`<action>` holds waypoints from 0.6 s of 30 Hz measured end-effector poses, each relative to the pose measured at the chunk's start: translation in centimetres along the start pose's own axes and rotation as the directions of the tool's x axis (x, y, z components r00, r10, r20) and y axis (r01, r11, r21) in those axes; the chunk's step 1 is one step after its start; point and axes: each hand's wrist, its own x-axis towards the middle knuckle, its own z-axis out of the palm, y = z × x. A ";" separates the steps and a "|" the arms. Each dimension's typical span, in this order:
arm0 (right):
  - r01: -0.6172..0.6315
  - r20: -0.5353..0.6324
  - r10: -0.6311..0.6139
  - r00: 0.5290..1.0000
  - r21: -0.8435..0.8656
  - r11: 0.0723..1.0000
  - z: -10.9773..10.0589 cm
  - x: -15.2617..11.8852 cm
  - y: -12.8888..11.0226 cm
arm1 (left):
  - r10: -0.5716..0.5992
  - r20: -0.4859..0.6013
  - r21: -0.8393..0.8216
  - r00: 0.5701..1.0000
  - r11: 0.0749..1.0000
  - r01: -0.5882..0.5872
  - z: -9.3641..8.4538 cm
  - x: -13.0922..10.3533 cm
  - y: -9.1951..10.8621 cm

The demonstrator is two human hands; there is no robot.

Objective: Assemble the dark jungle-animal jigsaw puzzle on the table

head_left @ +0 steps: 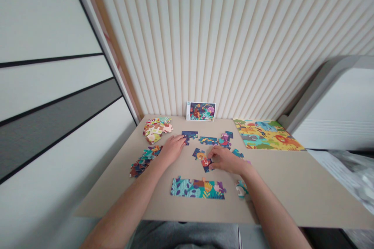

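My left hand (174,148) lies with its fingers stretched out, the tips resting on a joined dark blue jigsaw section (189,135). My right hand (223,158) is curled, thumb and forefinger closed at the edge of a jigsaw piece with a red figure (206,164). That piece adjoins a small section with an orange shape (200,155). Between and beyond the hands lie a blue strip of joined pieces (208,140) and a purple and pink section (224,140). Closer to me is a long assembled teal strip (198,189) with leaves and a yellow flower.
A reference picture card (201,111) leans on the pleated wall. Two piles of loose pieces, one light (156,129) and one dark (143,162), lie at the left. A yellow animal puzzle (267,135) lies at the right. Loose pieces (241,189) sit by my right forearm.
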 end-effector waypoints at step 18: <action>-0.074 -0.177 0.196 0.964 0.531 0.844 2.6 1.8 -0.3 | 0.273 0.100 -0.183 0.957 0.950 -0.252 -4.8 -0.3 6.4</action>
